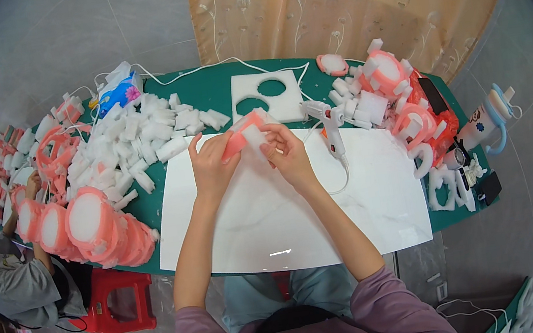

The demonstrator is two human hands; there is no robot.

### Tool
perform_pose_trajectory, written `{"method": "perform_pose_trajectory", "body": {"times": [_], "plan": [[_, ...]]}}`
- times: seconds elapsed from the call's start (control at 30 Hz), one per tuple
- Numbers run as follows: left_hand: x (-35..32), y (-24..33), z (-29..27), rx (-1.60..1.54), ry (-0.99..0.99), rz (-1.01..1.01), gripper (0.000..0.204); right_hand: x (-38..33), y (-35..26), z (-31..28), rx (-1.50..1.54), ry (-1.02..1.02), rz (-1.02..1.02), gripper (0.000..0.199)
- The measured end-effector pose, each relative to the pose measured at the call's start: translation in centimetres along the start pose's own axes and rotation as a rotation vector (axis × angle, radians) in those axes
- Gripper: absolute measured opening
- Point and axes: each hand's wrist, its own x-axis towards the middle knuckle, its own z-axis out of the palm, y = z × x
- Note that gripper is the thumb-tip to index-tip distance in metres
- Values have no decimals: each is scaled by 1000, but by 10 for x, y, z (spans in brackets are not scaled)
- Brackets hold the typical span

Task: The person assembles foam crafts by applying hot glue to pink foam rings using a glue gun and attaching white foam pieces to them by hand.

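Observation:
Between my two hands, above the white board [273, 213], is a piece of pink and white foam [250, 135]. My left hand [213, 164] pinches its pink strip on the left side. The fingers of my right hand [285, 152] are closed on its white part at the right. A white hot glue gun [331, 127] stands just right of my right hand, its cord trailing onto the board. Behind my hands lies a flat white foam sheet [270, 92] with two round holes cut in it.
Loose white foam blocks [155, 124] are heaped on the green table [200, 84] at the left, with stacked pink-and-white foam rounds [90, 222] nearer me. More pink foam pieces [403, 120] and a tumbler [479, 126] stand at the right. Another person [12, 270] works at far left beside a red stool [118, 300].

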Motion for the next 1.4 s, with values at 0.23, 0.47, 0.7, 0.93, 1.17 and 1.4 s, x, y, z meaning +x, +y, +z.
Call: {"method": "perform_pose_trajectory", "body": {"times": [0.23,0.47,0.7,0.93,1.17,1.4], "plan": [[-1,3,0,-25,39,28,38,0,8,2,-53,22,-3,19],[-1,1,-2,-23,60,37,39,1,8,2,-4,43,-5,18],[0,2,-4,-12,92,62,39,1,10,0,-23,36,-10,17],[0,5,-7,-3,117,107,39,1,6,-1,47,8,20,16],[0,6,-6,-10,92,120,39,0,4,-1,64,35,108,16],[-1,5,-3,-11,66,64,37,-2,5,4,-337,161,-101,21]]}}
